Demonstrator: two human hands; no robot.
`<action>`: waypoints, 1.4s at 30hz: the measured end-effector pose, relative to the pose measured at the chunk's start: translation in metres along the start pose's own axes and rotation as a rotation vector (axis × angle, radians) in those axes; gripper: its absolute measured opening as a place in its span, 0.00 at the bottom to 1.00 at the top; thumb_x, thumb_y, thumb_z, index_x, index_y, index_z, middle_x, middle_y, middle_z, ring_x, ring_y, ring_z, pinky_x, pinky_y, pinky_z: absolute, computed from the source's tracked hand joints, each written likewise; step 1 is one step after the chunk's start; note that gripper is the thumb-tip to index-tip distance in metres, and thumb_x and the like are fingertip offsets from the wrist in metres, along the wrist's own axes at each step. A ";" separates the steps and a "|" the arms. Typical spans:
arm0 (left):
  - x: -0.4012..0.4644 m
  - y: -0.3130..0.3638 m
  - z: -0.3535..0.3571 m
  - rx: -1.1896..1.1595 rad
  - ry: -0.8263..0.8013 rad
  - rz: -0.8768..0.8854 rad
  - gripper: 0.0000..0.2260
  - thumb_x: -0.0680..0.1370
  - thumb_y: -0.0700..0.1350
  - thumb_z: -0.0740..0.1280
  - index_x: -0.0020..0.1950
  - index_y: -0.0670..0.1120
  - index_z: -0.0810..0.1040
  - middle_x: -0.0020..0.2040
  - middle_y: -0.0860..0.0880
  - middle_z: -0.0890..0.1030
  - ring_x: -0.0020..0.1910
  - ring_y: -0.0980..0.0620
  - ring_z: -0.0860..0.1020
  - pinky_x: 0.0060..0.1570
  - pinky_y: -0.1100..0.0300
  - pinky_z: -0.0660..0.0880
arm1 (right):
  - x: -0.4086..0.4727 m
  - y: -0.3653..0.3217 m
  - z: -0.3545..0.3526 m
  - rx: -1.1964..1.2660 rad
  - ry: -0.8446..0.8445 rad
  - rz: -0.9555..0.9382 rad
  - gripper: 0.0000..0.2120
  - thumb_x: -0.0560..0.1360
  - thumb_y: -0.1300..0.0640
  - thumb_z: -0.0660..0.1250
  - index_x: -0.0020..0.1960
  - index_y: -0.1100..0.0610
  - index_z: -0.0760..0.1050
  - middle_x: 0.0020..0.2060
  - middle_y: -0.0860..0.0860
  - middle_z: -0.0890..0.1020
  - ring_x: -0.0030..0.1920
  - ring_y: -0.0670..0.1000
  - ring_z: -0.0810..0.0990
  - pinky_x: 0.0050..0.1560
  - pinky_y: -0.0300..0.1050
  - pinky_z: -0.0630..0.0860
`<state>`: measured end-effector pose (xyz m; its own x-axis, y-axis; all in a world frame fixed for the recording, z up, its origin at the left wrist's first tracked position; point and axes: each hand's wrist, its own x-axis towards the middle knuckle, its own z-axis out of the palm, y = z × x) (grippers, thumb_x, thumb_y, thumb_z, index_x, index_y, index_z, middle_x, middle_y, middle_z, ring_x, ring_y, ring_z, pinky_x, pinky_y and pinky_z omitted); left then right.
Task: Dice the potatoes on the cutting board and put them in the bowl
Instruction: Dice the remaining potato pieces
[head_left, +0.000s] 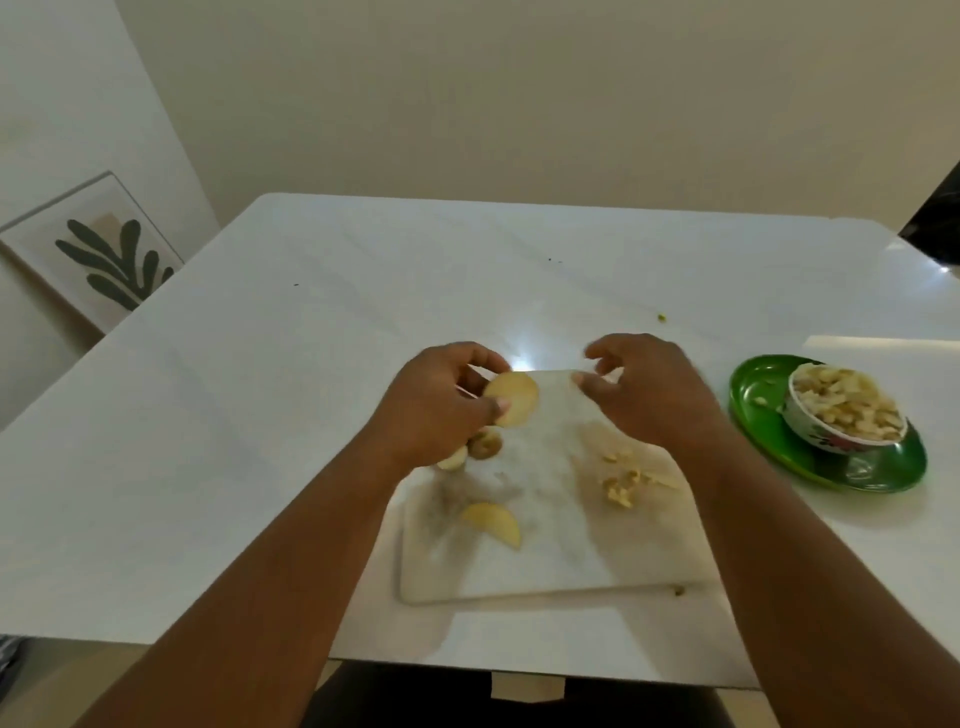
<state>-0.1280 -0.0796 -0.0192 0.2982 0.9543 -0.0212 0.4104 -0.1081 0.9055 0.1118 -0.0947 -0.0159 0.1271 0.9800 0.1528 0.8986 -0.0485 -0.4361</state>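
Note:
A pale marble cutting board (561, 551) lies on the white table in front of me. My left hand (436, 405) holds a round potato slice (513, 397) between thumb and fingers above the board's far left corner. Under that hand lie more potato pieces (483, 446). A half-moon slice (493, 522) rests on the board's left side, and a small heap of diced potato (623, 486) on its right side. My right hand (649, 395) hovers over the board's far right with curled fingers, holding nothing. The patterned bowl (831, 441), full of diced potato (844, 397), stands to the right.
The bowl sits on a green plate (769, 447) at the right of the white table (260, 415). A framed leaf picture (98, 254) leans against the wall at far left. A dark object (935, 223) is at the far right edge.

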 end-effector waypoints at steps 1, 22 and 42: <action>0.005 0.003 0.011 0.049 -0.030 0.004 0.11 0.74 0.42 0.77 0.51 0.57 0.83 0.41 0.54 0.84 0.36 0.54 0.84 0.38 0.57 0.82 | -0.001 0.015 -0.006 -0.071 0.006 0.045 0.18 0.75 0.42 0.70 0.62 0.48 0.78 0.51 0.43 0.82 0.55 0.48 0.79 0.54 0.42 0.72; 0.042 0.002 0.052 0.724 -0.219 0.254 0.20 0.72 0.62 0.75 0.63 0.61 0.82 0.47 0.62 0.79 0.49 0.60 0.75 0.45 0.61 0.72 | -0.157 0.029 -0.019 -0.121 0.070 0.062 0.03 0.82 0.51 0.57 0.52 0.44 0.69 0.34 0.44 0.75 0.31 0.45 0.74 0.30 0.44 0.70; 0.042 -0.007 0.047 0.711 -0.250 0.288 0.23 0.74 0.61 0.75 0.69 0.61 0.79 0.59 0.60 0.81 0.54 0.59 0.75 0.51 0.62 0.68 | -0.180 0.018 0.002 -0.117 0.015 0.192 0.27 0.70 0.60 0.71 0.69 0.51 0.75 0.35 0.42 0.71 0.31 0.43 0.70 0.30 0.28 0.61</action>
<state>-0.0782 -0.0513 -0.0463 0.6250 0.7806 0.0016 0.7133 -0.5719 0.4053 0.1047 -0.2715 -0.0529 0.3063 0.9476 0.0907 0.8999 -0.2571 -0.3523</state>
